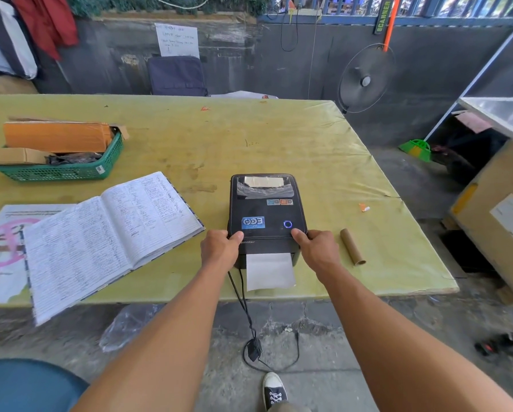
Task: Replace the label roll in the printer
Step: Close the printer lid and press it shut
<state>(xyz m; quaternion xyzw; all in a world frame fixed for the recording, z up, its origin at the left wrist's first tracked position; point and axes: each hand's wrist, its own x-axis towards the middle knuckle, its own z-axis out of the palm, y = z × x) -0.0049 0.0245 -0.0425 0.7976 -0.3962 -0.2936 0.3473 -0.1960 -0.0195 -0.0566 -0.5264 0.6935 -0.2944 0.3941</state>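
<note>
A black label printer (pixel 265 209) stands near the front edge of the yellow-green table (pixel 279 138), its lid down and a blue ring lit on top. A white label strip (pixel 269 270) sticks out of its front slot. My left hand (pixel 221 248) grips the front left corner of the printer, thumb on the lid. My right hand (pixel 317 248) grips the front right corner the same way. A bare brown cardboard core (pixel 352 246) lies on the table just right of my right hand.
An open handwritten ledger (pixel 106 236) lies left of the printer over a poster (pixel 2 248). A green basket (pixel 62 171) with boxes sits at the far left. Black cables (pixel 249 322) hang from the printer to the floor. A cardboard box (pixel 499 215) stands right of the table.
</note>
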